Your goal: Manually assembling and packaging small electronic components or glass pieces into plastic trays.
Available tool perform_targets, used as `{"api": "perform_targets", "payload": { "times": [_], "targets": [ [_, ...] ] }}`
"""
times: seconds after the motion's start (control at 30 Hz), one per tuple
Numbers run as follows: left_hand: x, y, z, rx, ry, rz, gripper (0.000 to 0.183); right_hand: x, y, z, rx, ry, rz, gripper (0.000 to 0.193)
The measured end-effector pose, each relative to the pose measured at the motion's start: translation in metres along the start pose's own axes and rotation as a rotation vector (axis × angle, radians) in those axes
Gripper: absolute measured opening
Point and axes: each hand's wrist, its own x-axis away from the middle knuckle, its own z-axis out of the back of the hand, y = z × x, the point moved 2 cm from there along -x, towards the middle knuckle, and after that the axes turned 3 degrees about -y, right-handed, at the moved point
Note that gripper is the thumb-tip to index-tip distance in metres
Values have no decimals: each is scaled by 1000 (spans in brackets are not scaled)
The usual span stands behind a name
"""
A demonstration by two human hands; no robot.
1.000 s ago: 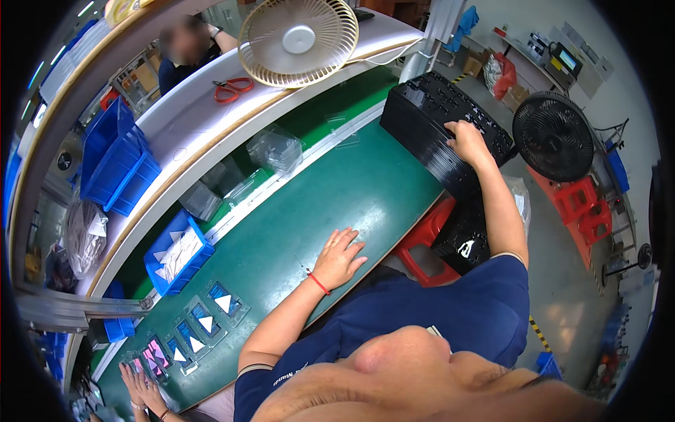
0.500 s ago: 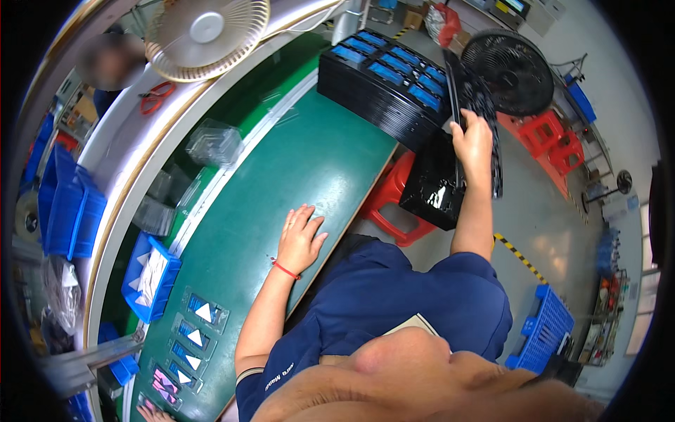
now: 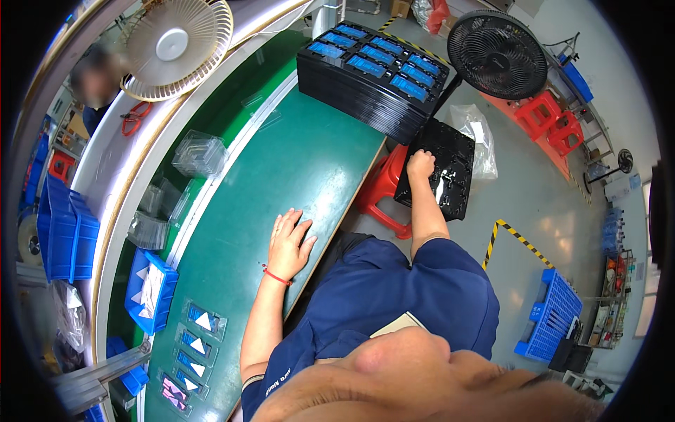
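Observation:
My left hand (image 3: pixel 289 243) lies flat and open on the green table (image 3: pixel 295 162), near its front edge, holding nothing. My right hand (image 3: pixel 420 164) reaches down beside the table and rests with curled fingers on an empty black plastic tray (image 3: pixel 450 169) that sits on a red stool (image 3: pixel 383 193). Whether it grips the tray is unclear. A tall stack of black trays (image 3: pixel 373 77) filled with blue parts stands on the far end of the table, just above that hand.
A black floor fan (image 3: pixel 498 53) stands right of the stack, a beige fan (image 3: pixel 176 46) on the shelf. Clear plastic boxes (image 3: pixel 200 155) and a blue bin (image 3: pixel 149 290) lie along the conveyor. A blue crate (image 3: pixel 552 316) sits on the floor. Another person (image 3: pixel 95 81) is behind the shelf.
My right hand has dropped from the edge of the tray stack down onto the black tray on the stool. My left hand stayed flat on the table. The view has shifted right.

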Motion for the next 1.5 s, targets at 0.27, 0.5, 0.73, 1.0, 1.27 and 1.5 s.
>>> {"api": "perform_targets", "payload": {
  "times": [0.27, 0.5, 0.73, 1.0, 1.27, 1.5],
  "targets": [
    [9, -9, 3, 51, 59, 20, 30, -16, -24, 29, 31, -375, 54, 30],
    [16, -16, -5, 184, 121, 39, 27, 16, -49, 119, 260, -731, 591, 42],
    [15, -16, -5, 175, 137, 15, 23, 106, -232, 247, -526, -901, 1242, 49],
    [15, -22, -7, 235, 147, 5, 22, 150, -439, 222, -601, -589, 1265, 98],
    [17, -22, -7, 240, 120, 4, 23, 176, -481, 205, -314, -705, 1307, 96],
    [15, -24, -3, 400, 140, 32, 21, 163, -458, 202, -618, -429, 1243, 89]
  ]
}}
